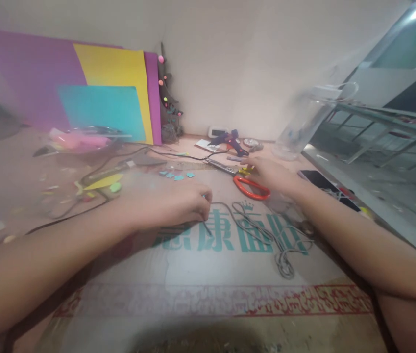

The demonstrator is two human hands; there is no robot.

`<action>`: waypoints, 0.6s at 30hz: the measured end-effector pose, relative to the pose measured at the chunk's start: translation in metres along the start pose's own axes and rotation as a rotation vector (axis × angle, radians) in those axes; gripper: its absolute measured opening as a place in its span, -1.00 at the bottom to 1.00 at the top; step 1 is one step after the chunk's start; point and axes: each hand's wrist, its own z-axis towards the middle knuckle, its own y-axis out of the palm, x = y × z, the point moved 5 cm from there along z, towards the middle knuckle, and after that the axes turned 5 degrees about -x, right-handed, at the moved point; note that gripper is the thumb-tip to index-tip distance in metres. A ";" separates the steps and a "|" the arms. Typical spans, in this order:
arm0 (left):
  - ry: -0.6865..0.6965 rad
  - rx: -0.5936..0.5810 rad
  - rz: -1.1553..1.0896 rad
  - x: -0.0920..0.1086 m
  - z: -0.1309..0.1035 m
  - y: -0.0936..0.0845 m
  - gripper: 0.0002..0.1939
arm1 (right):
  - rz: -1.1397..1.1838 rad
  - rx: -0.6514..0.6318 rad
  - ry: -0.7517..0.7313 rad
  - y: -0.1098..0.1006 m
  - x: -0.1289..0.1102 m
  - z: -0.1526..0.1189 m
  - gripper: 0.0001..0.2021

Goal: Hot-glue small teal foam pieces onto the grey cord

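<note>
Operator: Left grip first. What's in it?

Spotter: Your left grip (197, 203) is closed, fingers curled around a thin dark strand (207, 229), whose end pokes out just below your fingers, over the green lettering on the counter (208, 274). You can't tell whether it joins the grey cord.

Operator: Where's that cord?

Spotter: The grey cord (262, 235) lies loosely looped to the right of your left grip. One length runs back close to your fingers; the tangled loops rest nearer you, beside your right forearm.

Operator: And the right grip?

Spotter: Your right grip (254, 170) is farther forward, fingertips by some small yellow pieces (245, 170). Whether it's gripping any of them, or is open, you can't tell; the fingers hide too much. The scissors (232, 171) lie just beside it, red handles on the near side of your fingers, blades pointing away to the left.

Operator: Anything else close?

Spotter: Beyond your left grip you have small blue flower shapes (179, 178). Past the scissors lies a dark glue gun (232, 142), and a phone (320, 181) is to the right of your right forearm.
</note>
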 end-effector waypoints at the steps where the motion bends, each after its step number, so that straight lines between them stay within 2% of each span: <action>1: 0.063 -0.038 -0.018 0.005 0.002 0.003 -0.79 | -0.016 0.022 -0.007 0.001 -0.004 -0.001 -0.58; 4: -0.029 -0.047 -0.063 0.007 0.009 0.005 -0.81 | -0.033 0.055 -0.039 0.000 -0.016 -0.003 -0.61; 7: -0.173 0.057 -0.232 0.004 0.009 0.002 -0.81 | -0.017 0.016 -0.095 -0.002 -0.018 -0.004 -0.59; 9: -0.222 0.124 -0.406 0.001 0.009 0.001 -0.80 | -0.017 -0.047 -0.121 -0.002 -0.016 -0.005 -0.52; 14: -0.309 0.226 -0.795 -0.008 0.010 0.001 -0.76 | -0.119 -0.128 0.045 -0.004 -0.021 -0.009 -0.41; 18: -0.368 0.322 -0.884 -0.011 0.009 -0.007 -0.76 | -0.176 -0.114 0.112 -0.008 -0.035 -0.015 -0.42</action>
